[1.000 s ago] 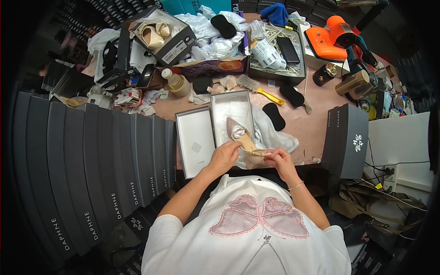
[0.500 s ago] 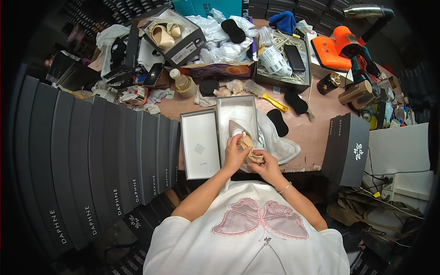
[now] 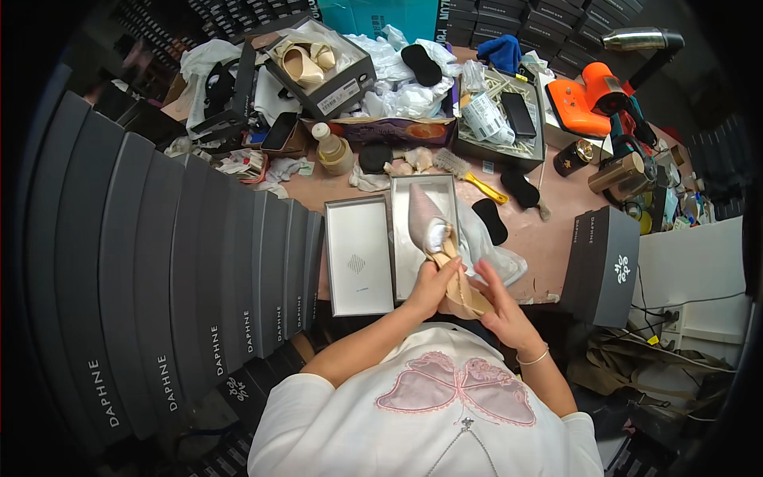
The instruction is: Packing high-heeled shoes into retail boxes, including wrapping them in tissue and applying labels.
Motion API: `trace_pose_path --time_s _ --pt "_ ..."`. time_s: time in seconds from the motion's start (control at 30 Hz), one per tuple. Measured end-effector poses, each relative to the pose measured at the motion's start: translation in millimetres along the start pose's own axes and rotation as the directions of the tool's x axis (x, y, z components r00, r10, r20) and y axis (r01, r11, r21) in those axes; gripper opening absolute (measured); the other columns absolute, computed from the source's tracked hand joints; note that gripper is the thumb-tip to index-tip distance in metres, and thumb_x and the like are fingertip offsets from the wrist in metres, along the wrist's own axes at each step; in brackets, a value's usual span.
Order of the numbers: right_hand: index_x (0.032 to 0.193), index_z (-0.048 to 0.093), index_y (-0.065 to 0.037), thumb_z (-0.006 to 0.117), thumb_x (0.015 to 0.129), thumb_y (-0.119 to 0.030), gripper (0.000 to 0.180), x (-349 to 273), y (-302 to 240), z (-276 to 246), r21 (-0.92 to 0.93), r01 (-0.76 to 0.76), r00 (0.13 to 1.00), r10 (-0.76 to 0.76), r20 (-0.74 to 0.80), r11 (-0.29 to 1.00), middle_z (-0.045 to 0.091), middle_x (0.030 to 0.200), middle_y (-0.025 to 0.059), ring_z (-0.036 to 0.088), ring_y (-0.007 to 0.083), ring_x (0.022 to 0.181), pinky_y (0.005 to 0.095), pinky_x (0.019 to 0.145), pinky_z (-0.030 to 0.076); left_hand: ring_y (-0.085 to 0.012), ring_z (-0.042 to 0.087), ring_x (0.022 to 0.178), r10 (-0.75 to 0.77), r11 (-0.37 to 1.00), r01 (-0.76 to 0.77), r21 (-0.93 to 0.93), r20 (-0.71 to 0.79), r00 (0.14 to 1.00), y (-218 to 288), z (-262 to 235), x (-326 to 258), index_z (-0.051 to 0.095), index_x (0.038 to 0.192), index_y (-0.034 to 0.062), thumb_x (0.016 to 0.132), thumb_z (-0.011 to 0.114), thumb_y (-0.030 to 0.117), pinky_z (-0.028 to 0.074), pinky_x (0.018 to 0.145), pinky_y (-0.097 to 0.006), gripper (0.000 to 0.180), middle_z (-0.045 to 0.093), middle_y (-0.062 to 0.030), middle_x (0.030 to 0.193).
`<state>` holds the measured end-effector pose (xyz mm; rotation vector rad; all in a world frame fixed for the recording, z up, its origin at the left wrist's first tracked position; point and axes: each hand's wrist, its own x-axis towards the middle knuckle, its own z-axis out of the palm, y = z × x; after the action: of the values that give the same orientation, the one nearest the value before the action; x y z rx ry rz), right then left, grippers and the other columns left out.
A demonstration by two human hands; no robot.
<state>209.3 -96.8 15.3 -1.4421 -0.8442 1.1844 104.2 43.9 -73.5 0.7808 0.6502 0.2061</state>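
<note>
A pointed pinkish-beige shoe (image 3: 424, 216) with white stuffing in its toe is held at a slant over the open shoe box (image 3: 400, 280). My left hand (image 3: 430, 289) is closed around the shoe's middle, its thumb across the beige inside. Next to the heel end, my right hand (image 3: 504, 312) has its fingers stretched out and apart; whether it touches the shoe I cannot tell. White tissue lines the box. The white-lined lid (image 3: 357, 253) lies just left of it. White wrapping (image 3: 501, 262) spills out at the box's right side.
Dark shoe boxes (image 3: 191, 270) stand in a row at left, another box (image 3: 602, 266) at right. Behind are a shoe-filled box (image 3: 346, 95), a bottle (image 3: 332, 153), a yellow-handled brush (image 3: 485, 188), black pads (image 3: 489, 221), a stick-filled box (image 3: 509, 151) and an orange device (image 3: 588, 103).
The shoe has come up and nearer to me, showing more of its length. My right hand has opened its fingers from their pinch at the heel. The view has shifted slightly.
</note>
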Motion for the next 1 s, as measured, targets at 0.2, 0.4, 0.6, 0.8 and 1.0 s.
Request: trace_pose_path --time_s 0.2,0.4,0.6,0.8,1.0 --pt "0.143 0.023 0.006 0.075 0.076 -0.034 0.093 -35 17 15 -0.662 -0.219 0.976 0.163 -0.147 0.717 0.037 0.140 0.0290 0.041 0.0387 0.130 0.0402 0.104 0.037 -0.0178 0.051 0.112 -0.142 0.988 0.153 -0.021 0.269 0.953 -4 41 -44 0.049 0.126 -0.0006 0.091 0.054 0.015 0.043 0.094 -0.031 0.039 0.051 -0.0113 0.124" --pt "0.143 0.028 0.000 0.066 0.085 -0.019 0.073 -88 32 -10 -0.029 -0.231 0.961 0.224 -0.163 0.973 0.048 0.129 0.0152 0.050 0.0210 0.110 0.0301 0.096 0.041 -0.0315 0.052 0.112 0.470 0.280 -0.424 0.861 0.263 0.843 1 -3 -74 0.050 0.128 -0.0006 0.081 0.066 0.014 0.040 0.098 -0.038 0.052 0.051 -0.0202 0.123" --pt "0.143 0.030 -0.004 0.058 0.090 -0.014 0.060 -110 24 -45 0.241 -0.333 0.943 0.328 0.061 0.912 0.055 0.125 0.0111 0.055 0.0123 0.101 0.0270 0.089 0.046 -0.0354 0.058 0.099 0.345 -0.149 -0.236 0.960 0.274 0.898 12 17 6 0.064 0.106 0.0025 0.077 0.071 0.021 0.047 0.084 -0.044 0.035 0.063 -0.0167 0.098" --pt "0.138 0.036 -0.001 0.055 0.092 -0.015 0.052 -124 15 -48 0.395 -0.379 0.886 0.204 0.417 0.837 0.061 0.119 0.0137 0.056 0.0141 0.105 0.0273 0.092 0.044 -0.0342 0.064 0.079 0.511 0.033 -0.291 0.956 0.234 0.828 -19 -8 31 0.067 0.100 0.0028 0.076 0.062 0.012 0.050 0.072 -0.042 0.026 0.066 -0.0179 0.086" --pt "0.133 0.040 -0.002 0.050 0.094 -0.017 0.043 -57 48 -27 0.475 -0.403 0.899 0.240 0.367 0.783 0.062 0.113 0.0122 0.062 0.0164 0.095 0.0292 0.083 0.052 -0.0267 0.062 0.071 0.527 0.240 -0.488 0.839 0.310 0.791 33 63 -54 0.068 0.097 0.0021 0.074 0.062 0.002 0.050 0.066 -0.033 0.024 0.063 -0.0143 0.082"
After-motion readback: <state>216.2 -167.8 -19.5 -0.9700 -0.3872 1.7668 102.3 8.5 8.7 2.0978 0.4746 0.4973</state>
